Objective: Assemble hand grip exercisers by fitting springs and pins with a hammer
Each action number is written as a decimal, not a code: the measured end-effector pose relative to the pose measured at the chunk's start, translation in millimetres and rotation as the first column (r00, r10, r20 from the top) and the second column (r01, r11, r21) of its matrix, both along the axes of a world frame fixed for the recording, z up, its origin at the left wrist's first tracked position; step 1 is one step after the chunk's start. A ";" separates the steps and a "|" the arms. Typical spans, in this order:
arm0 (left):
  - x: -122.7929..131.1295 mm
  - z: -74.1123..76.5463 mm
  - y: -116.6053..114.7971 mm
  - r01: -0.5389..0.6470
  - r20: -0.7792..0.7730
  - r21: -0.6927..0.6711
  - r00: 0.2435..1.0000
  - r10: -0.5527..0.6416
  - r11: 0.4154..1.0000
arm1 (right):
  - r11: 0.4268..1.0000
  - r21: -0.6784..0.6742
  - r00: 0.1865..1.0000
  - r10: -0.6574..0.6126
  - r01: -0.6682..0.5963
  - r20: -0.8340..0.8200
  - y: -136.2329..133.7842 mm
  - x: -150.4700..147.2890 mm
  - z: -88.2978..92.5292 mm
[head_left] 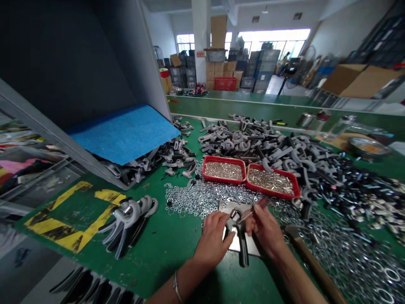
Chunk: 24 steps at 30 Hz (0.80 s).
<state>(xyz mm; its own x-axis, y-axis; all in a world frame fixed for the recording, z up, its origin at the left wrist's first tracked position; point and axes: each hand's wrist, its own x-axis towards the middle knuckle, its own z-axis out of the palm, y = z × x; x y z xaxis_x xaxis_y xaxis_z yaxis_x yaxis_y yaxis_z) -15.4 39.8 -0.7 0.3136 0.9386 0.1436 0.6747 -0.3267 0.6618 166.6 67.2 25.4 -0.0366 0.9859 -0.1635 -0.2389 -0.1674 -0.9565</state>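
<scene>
My left hand (215,234) is closed around a grey-and-black handled tool (243,249) with a shiny metal coil near its top. The tool rests over a flat metal plate (253,244), its black handle pointing toward me. In my right hand (267,230) is a slim metal tool with red handles (262,203), which looks like pliers. Its thin tip reaches the upper part of the handled tool, close to my left fingers. Fingers hide part of both tools.
Two red trays (224,182) of small metal pins stand behind the plate. Loose rings (193,198) and piled grey-and-black parts (240,141) surround them. A hammer (311,259) lies right. Similar handled tools (131,217) sit left, below a tilted bin with a blue sheet (126,131).
</scene>
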 end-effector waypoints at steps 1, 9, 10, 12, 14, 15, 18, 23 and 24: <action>0.2 0.0 -0.2 -0.003 0.000 -0.005 1.000 0.003 1.000 | 0.999 0.029 0.999 -0.041 0.041 0.030 -2.5 2.2 -1.2; -1.3 5.1 2.4 -0.004 -0.002 -0.038 1.000 0.004 0.999 | 0.989 0.125 0.932 -0.116 0.077 0.343 -14.5 -4.9 -11.2; -3.7 6.1 3.2 0.016 0.003 -0.044 1.000 -0.016 0.999 | 0.989 0.125 0.930 -0.118 0.079 0.348 -13.8 -6.0 -12.1; -9.1 7.7 4.8 0.063 0.011 -0.061 0.998 -0.063 0.996 | 0.990 0.120 0.932 -0.112 0.075 0.344 -12.6 -6.7 -13.2; -13.8 8.4 5.9 0.093 0.014 -0.075 0.996 -0.092 0.993 | 0.991 0.115 0.935 -0.105 0.069 0.340 -12.7 -6.3 -13.6; -15.3 8.4 6.2 0.096 0.013 -0.081 0.995 -0.095 0.992 | 0.991 0.114 0.933 -0.104 0.069 0.346 -13.4 -6.0 -13.4; -16.9 8.2 6.3 0.096 0.010 -0.088 0.995 -0.095 0.992 | 0.989 0.125 0.902 -0.127 0.083 0.412 -18.0 -7.0 -11.6; -16.7 10.2 6.1 0.124 0.043 -0.089 0.992 -0.121 0.988 | 0.985 0.165 0.656 -0.092 -0.049 0.749 -18.9 -18.1 -5.2; -16.7 11.1 6.0 0.127 0.051 -0.092 0.991 -0.123 0.988 | 0.982 0.157 0.588 -0.066 -0.104 0.806 -15.8 -20.9 -3.6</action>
<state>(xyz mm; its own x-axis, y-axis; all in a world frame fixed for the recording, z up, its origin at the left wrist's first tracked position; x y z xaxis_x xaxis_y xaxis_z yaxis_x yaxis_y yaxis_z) -32.1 45.8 10.3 0.4246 0.9024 0.0728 0.6016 -0.3413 0.7223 145.7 51.5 21.7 0.0071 0.9995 0.0318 0.6445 0.0197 -0.7644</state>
